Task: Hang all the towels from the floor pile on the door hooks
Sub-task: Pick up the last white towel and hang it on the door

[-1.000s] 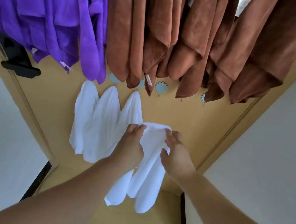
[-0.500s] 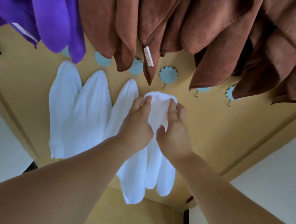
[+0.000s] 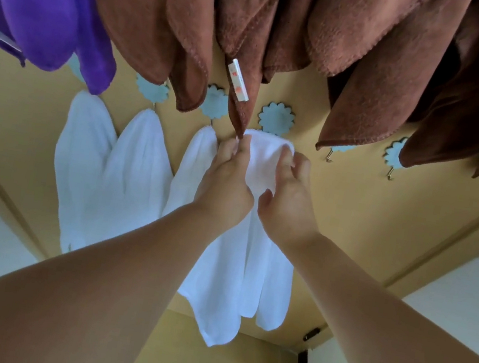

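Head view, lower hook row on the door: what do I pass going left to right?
First white towel → second white towel → third white towel → held towel → bare hook → last bare hook.

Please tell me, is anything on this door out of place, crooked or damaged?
Nothing is damaged or spilled. Only a white label sticks out askew from a brown towel. The white towel that the left hand and right hand hold is bunched under a flower hook, not clearly hung.
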### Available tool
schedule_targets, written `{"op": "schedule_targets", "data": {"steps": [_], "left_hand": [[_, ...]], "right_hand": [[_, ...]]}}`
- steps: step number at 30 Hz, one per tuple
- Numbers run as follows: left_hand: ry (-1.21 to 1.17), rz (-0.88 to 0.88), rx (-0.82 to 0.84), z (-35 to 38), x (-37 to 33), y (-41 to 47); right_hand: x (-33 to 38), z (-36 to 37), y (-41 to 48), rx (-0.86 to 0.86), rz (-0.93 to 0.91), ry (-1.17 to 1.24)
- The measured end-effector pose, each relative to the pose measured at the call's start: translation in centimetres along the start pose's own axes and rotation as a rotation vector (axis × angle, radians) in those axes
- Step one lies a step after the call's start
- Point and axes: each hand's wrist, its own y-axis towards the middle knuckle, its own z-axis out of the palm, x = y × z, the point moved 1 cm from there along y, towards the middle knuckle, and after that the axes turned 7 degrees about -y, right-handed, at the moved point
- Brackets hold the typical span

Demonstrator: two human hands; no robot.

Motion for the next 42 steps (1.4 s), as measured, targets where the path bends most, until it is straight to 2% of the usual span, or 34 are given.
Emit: {"op": "schedule_targets", "data": {"steps": [6,14,20,24,27,33,42], "left_hand": [[-0.031,-0.019,0.165,1.0,2.0,-0.5],[0.062,-0.084,0.371,1.2,3.6,-1.6],[0.063,-0.161,0.418,1.4,5.4,-3.0],[0.008,-0.229,0.514,2.3,7.4,-4.0],[-0.069,-0.262,0.554,3.7,8.1,-4.4],[-0.053,-0.21,0.538,5.7,8.2,-5.5],[0.019,-0.19,0.521,-0.7,6.5,-7.3]], "right_hand": [[-0.9,2.1,-1.7,0.196,0.026,-0.024],[-1.5,2.6,-3.6,0.424,0.204,-0.161],[-0.5,2.9,-4.7,0.467,0.266,-0.138],[-0.6,3.7,-5.4,0.504,0.242,-0.167],[-1.0,4.3,-5.8,0.468,0.246,-0.165],[-2.4,4.8,-6.6,0.43,0.267,-0.192],[0.3,1.7,-9.1,0.442,0.325,-0.254]]}}
